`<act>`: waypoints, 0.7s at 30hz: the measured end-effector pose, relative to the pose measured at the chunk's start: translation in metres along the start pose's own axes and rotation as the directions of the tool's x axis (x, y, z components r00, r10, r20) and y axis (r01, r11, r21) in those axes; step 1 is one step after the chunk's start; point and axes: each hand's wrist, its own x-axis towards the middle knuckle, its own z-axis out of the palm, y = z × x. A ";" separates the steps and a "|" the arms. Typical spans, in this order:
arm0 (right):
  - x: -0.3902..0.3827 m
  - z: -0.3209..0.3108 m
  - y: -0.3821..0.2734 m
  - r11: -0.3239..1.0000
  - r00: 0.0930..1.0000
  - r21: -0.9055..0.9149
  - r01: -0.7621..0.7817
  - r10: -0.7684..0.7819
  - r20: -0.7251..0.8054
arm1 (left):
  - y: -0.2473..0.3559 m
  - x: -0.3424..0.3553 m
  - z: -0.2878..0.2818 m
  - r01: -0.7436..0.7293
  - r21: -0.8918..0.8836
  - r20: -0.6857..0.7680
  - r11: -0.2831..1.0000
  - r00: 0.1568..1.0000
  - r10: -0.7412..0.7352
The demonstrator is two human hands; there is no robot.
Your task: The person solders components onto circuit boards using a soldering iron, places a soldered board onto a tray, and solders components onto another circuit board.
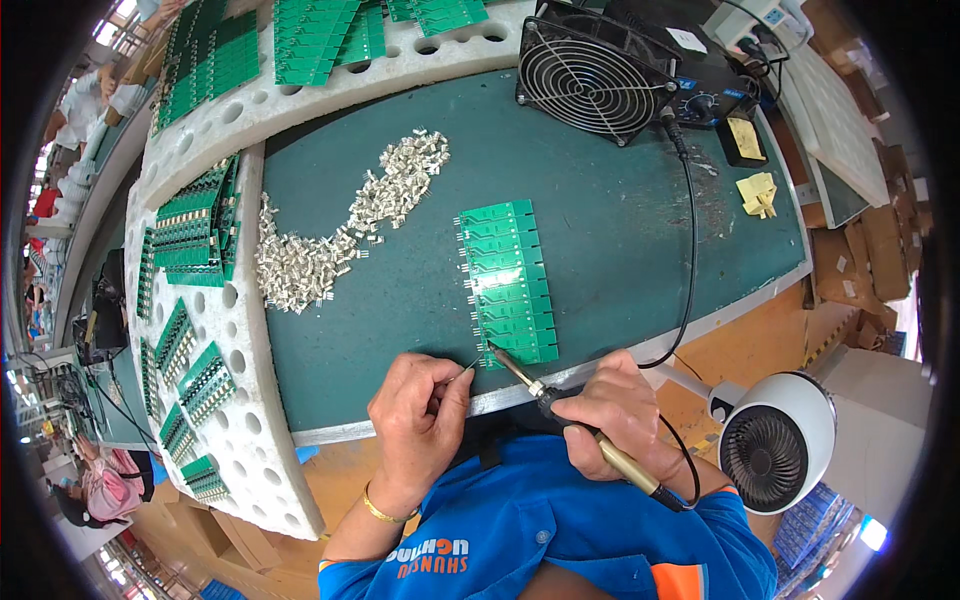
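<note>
A green circuit board panel [510, 270] lies on the green mat, small metal connectors along its left edge. My left hand [420, 410] is closed near the panel's lower-left corner, pinching a thin solder wire [475, 365] that reaches toward that edge. My right hand [610, 420] grips a soldering iron [628, 468] with a gold-coloured handle; its tip is at the lower-left connectors of the panel, close to the wire's end. A long pile of small pale connectors [300, 270] is spread on the mat to the left of the panel.
White foam racks [250, 430] hold stacked green boards [195, 240] at left and back. A black fan unit [580, 70], control box [705, 100] and yellow sponge [757, 195] occupy the back right. A white fan [775, 445] stands below right. Other people [105, 475] sit at far left.
</note>
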 end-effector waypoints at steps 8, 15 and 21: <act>0.000 0.000 -0.001 1.000 1.000 -0.002 -0.008 0.008 -0.002 | 0.000 0.002 0.002 -0.002 0.012 -0.001 1.000 1.000 0.002; 0.001 0.000 -0.001 1.000 1.000 -0.007 0.000 -0.001 -0.010 | -0.001 0.002 0.001 -0.009 0.004 0.019 1.000 1.000 0.009; -0.001 0.002 0.000 1.000 1.000 -0.004 -0.003 0.003 -0.011 | -0.001 0.004 0.002 -0.015 0.012 0.011 1.000 1.000 0.015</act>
